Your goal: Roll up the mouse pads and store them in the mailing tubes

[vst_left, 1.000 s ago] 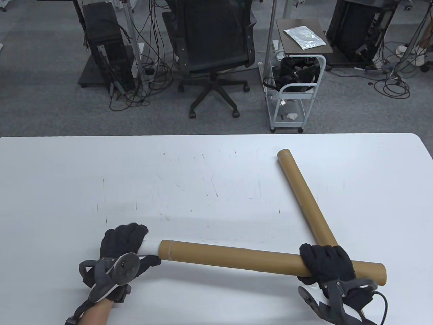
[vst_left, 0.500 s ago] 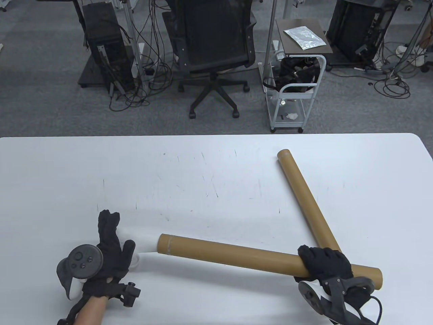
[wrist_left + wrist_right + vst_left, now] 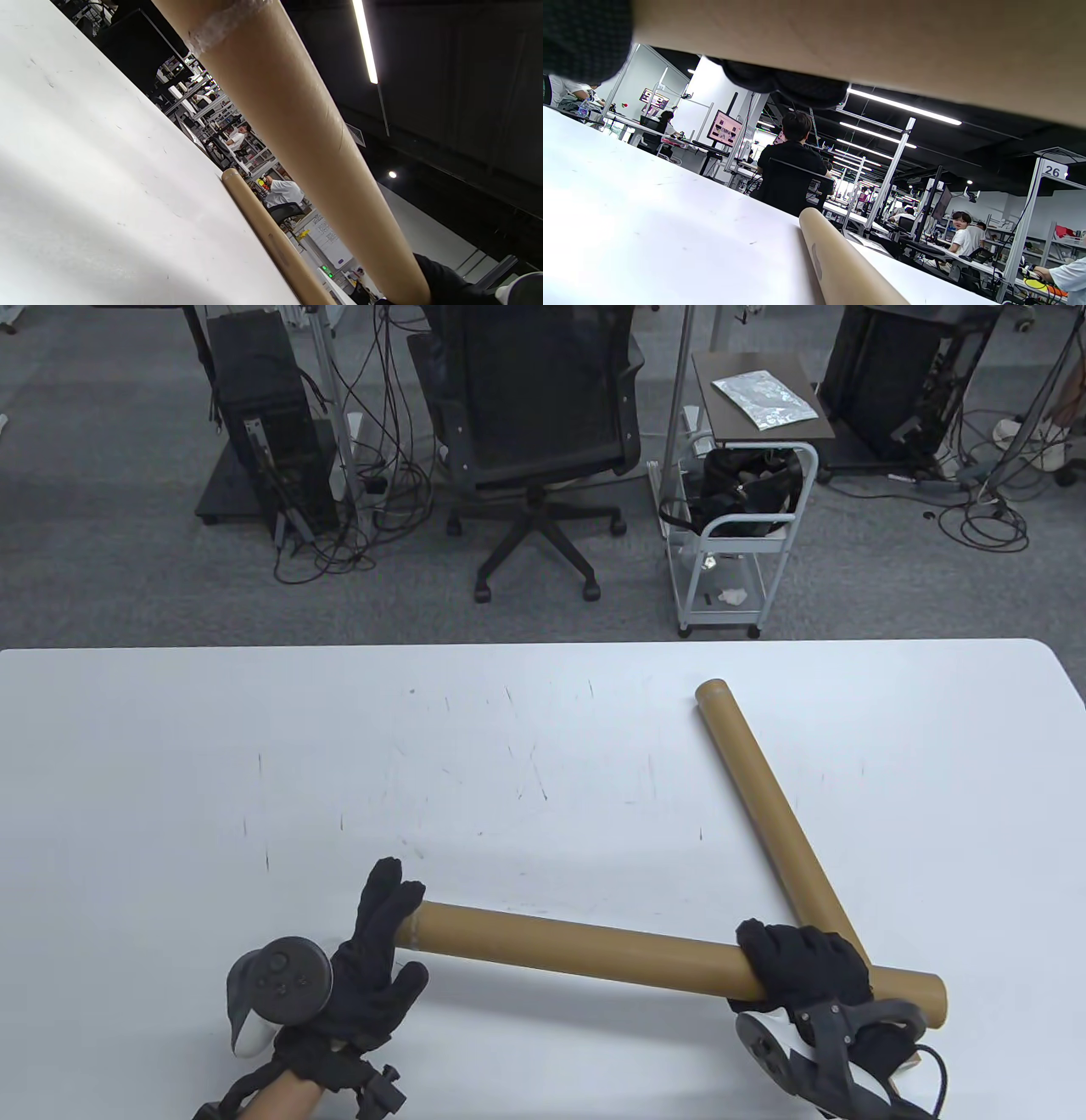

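Note:
A brown mailing tube (image 3: pixel 594 946) is held across the near part of the white table (image 3: pixel 170 746). My right hand (image 3: pixel 802 971) grips it near its right end. My left hand (image 3: pixel 382 942) is open, its palm and straight fingers flat against the tube's left end. No mouse pad shows; the tube's left mouth is hidden behind my left hand. The left wrist view shows the tube (image 3: pixel 297 127) running away overhead toward my right glove (image 3: pixel 445 288). In the right wrist view the tube (image 3: pixel 882 34) fills the top edge with my fingers (image 3: pixel 581 38) wrapped around it.
A second brown tube (image 3: pixel 764 806) lies diagonally on the table's right side, its near end passing under the held tube by my right hand. It also shows in the left wrist view (image 3: pixel 271 241) and right wrist view (image 3: pixel 840 267). An office chair (image 3: pixel 534 432) and a cart (image 3: pixel 738 517) stand beyond the far edge.
My left hand let go of the white roll sticking out of the tube's left end, opened, and moved right flat against that end. The white roll no longer shows. My right hand kept its grip.

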